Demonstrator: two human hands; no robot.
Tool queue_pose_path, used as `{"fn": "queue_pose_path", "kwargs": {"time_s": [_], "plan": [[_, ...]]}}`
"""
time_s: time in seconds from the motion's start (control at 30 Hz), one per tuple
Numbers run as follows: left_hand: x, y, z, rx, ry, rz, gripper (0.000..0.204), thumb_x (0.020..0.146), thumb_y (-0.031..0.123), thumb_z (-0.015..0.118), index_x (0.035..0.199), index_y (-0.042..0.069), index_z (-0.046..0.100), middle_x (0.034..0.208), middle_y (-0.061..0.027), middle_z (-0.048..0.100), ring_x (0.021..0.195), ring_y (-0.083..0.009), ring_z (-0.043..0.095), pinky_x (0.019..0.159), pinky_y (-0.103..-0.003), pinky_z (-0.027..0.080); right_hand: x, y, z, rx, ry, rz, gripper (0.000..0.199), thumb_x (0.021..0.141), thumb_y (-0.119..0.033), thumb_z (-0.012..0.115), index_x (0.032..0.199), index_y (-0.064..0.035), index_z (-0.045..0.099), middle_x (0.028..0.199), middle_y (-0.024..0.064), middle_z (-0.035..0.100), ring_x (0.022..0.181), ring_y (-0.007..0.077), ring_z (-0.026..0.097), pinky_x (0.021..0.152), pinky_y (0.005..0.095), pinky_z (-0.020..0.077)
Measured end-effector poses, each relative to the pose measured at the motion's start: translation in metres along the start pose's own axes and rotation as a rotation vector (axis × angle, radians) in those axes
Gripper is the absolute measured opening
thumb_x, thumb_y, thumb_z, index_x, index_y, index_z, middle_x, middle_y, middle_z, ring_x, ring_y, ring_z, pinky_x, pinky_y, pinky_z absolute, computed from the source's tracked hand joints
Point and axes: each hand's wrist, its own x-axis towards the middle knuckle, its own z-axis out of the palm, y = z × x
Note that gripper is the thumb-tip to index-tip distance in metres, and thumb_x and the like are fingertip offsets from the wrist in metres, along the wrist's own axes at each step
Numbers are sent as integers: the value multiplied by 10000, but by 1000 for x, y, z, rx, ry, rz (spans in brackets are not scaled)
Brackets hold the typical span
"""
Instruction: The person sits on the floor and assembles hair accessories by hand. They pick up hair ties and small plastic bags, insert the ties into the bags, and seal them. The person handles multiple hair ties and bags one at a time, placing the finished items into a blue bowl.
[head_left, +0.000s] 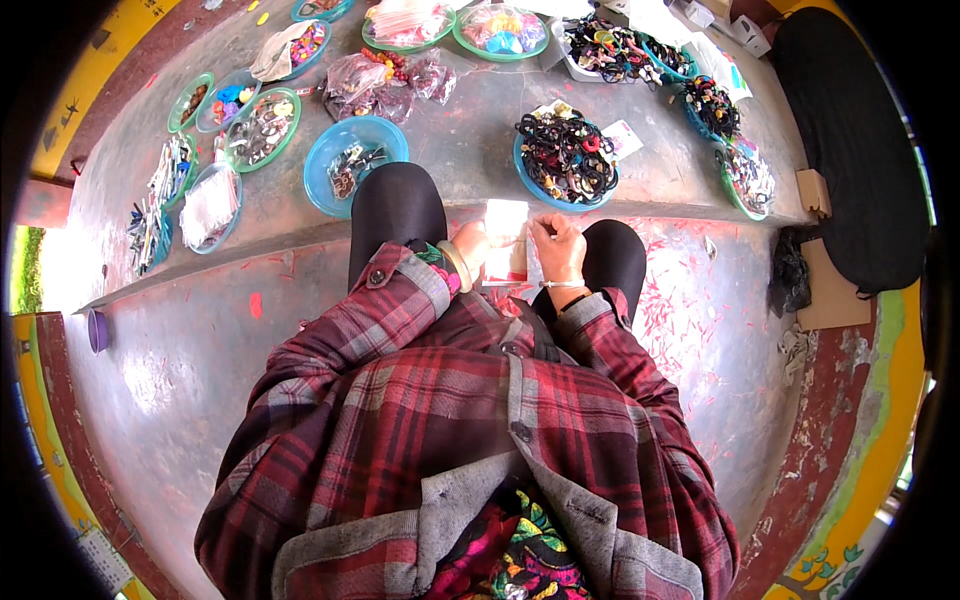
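Note:
Between my knees I hold a small white card (507,222) with a red strip along its lower edge. My left hand (471,247), with a pale bangle at its wrist, grips the card's left edge. Close by the right edge, my right hand (558,247) has its fingers curled into a pinch; whether anything small is between them I cannot make out. Straight ahead on the raised ledge, a blue basin (519,172) is heaped with dark hair ties. To its left stands another blue basin (318,165) with a few small metal and dark pieces inside.
Green-rimmed trays (291,128) and bowls of small parts line the ledge's left side. Bags of dark red beads (385,88) lie further back. More hair ties fill a white box (600,55) at back right. Red scraps (680,310) litter the floor beside my right knee. A purple cup (97,331) stands far left.

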Motion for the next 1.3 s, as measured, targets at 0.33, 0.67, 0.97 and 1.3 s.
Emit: {"fn": "queue_pose_path", "kwargs": {"time_s": [0.33,0.67,0.97,1.3], "plan": [[-6,8,2,-30,-5,-22,197,771,36,578,962,-9,590,914,-88,617,824,-166,587,745,-308,447,-4,-26,-4,11,-138,-129,116,700,-126,650,764,-54,586,714,65,561,604,182,547,558,290,436],[4,-6,-11,199,-18,-14,247,747,47,621,981,-20,578,912,-82,615,788,-156,593,720,-290,465,0,-8,-6,476,-260,246,75,739,-56,615,774,9,629,670,-4,598,626,65,525,599,199,414],[0,0,-12,61,-40,-86,247,748,20,604,989,-21,573,934,-99,614,823,-170,597,736,-320,471,4,-3,-8,5,-252,-317,94,713,-71,592,792,-71,642,706,56,585,632,211,572,557,293,447],[-10,9,-2,297,-166,-14,367,635,-72,575,994,1,574,926,-57,598,883,-171,552,827,-291,400,-1,-12,-13,-95,-326,-239,143,730,-102,573,864,-55,594,754,134,589,698,311,580,593,357,447]]}}
